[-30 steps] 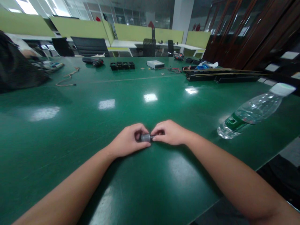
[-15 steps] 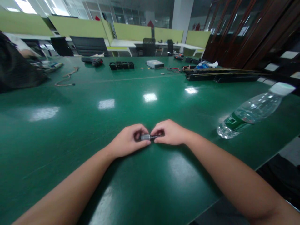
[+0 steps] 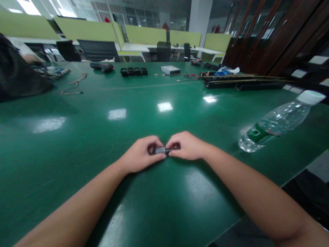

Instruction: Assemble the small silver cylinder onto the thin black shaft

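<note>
Head view: there's a small grey cylinder with a slim dark shaft sticking out of it, sitting between both hands near the middle of the desk. Long axis goes left to right, pretty much level, shaft end pointing right. Can't tell if it's actually touching the surface. The left hand comes in from the near left, fingers clamped on the cylinder, thumb on the near side, index arched over the far side. The right hand reaches in from the right, wrist bent inward, fingertips either side of the shaft; can't tell if they're pinching it.
</note>
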Available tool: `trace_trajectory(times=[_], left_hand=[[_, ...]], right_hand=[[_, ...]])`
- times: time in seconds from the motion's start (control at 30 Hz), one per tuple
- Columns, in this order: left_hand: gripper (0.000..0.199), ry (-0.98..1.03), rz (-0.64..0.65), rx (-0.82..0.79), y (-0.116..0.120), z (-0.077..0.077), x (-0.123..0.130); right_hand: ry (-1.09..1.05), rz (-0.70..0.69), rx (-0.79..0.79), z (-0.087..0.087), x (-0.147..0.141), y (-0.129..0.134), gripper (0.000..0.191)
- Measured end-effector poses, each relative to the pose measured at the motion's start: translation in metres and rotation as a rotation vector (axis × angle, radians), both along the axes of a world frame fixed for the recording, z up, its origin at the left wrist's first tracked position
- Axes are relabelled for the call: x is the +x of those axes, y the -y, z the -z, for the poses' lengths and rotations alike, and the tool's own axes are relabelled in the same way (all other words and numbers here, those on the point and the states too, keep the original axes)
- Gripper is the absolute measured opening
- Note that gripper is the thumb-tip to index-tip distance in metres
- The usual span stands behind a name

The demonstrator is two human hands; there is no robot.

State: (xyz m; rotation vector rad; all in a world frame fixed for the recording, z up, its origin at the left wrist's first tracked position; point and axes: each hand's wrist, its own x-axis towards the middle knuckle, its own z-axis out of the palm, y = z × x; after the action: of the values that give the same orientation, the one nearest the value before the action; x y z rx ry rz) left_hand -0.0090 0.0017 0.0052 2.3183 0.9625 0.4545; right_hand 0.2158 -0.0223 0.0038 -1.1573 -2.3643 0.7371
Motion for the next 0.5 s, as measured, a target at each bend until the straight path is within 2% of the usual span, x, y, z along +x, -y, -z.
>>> trace_trajectory(times=[0.5], left_hand=[[0.026,0.011,0.001,-0.026,0.0004,-0.0011,0.0]], right_hand=[[0.012,0.002,-0.008,-0.0015,0.002,0.0004,0.019]])
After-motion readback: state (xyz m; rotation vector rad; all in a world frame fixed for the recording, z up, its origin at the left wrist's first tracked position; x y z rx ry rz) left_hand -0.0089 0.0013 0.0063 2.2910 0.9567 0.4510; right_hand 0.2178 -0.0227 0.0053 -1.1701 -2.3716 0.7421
